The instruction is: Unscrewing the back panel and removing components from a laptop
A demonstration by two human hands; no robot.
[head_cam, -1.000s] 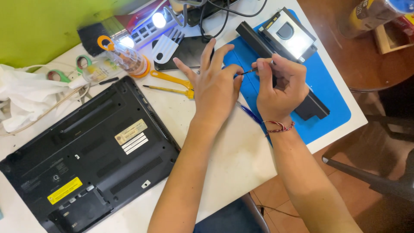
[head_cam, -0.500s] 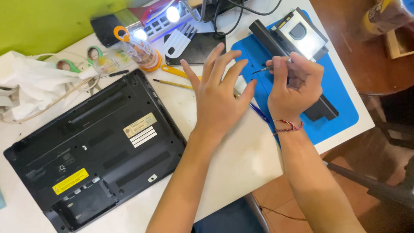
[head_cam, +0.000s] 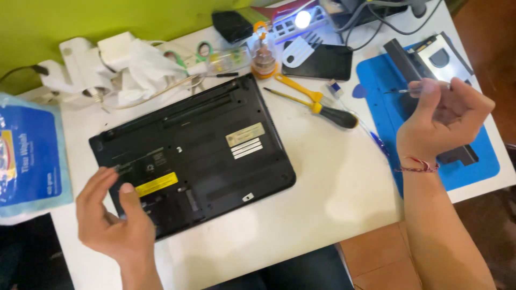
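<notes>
Clearly, the biggest thing in my view was the white table (head_cam: 333, 204), and on it lay the black laptop (head_cam: 215, 145), turned with its underside up and set at a slant. To the right of it was the blue mat (head_cam: 484, 166), carrying a long black part and a metal drive caddy (head_cam: 449, 53).

The left hand (head_cam: 115, 225) was at the near left corner of the laptop. Its fingers were loosely spread and its thumb lay on the black cover beside the yellow label. I saw nothing held in it, though a small dark piece sat just at the fingertips and I could not tell whether they touched it.

The right hand (head_cam: 441, 121) was raised over the blue mat, well apart from the laptop. It was closed on a thin screwdriver (head_cam: 400, 91), whose tip pointed left toward the laptop.

I judged that the work in hand was opening the bottom of the laptop, and that this was the moment of steadying the machine. The next move would call for bringing the thin tip across to a screw and keeping the case firm under the left hand.

Between the two hands lay a black-handled screwdriver (head_cam: 336, 115) and a yellow tool (head_cam: 295, 87), both untouched.
</notes>
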